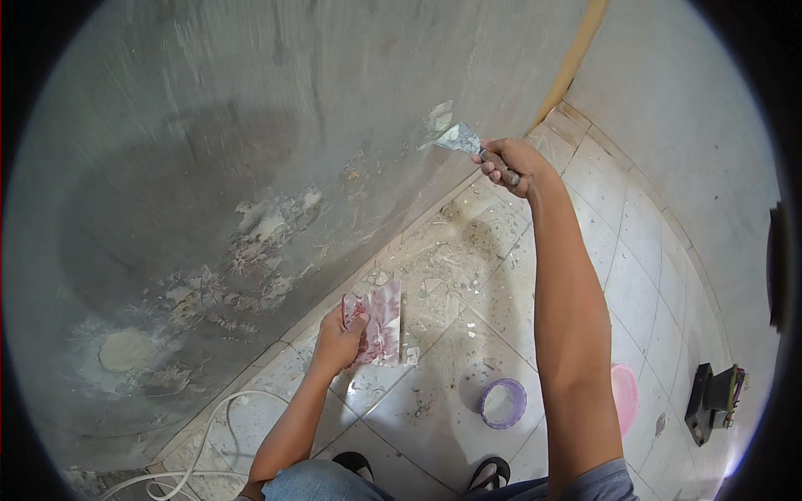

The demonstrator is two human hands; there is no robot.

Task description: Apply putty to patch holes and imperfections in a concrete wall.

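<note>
My right hand [507, 164] is wrapped round the dark handle of a putty knife [458, 138]. The knife's wide metal blade is smeared with pale filler, and its edge is at the grey wall [351, 75], just below a fresh whitish patch [439, 115]. Lower and to the left, my left hand [341, 338] grips a flat red plate [383, 324] coated with white filler, held out over the floor. Farther left, the wall has rough, flaking areas [267, 225] and a round pale filled spot [125, 351].
Paint flakes [430, 288] and dust litter the tiled floor along the wall. A purple tub [503, 403] with pale filler stands near my feet. Right of my arm is a pink round container [624, 397]; beyond it, a dark device [713, 401]. A white cable [205, 442] lies at lower left.
</note>
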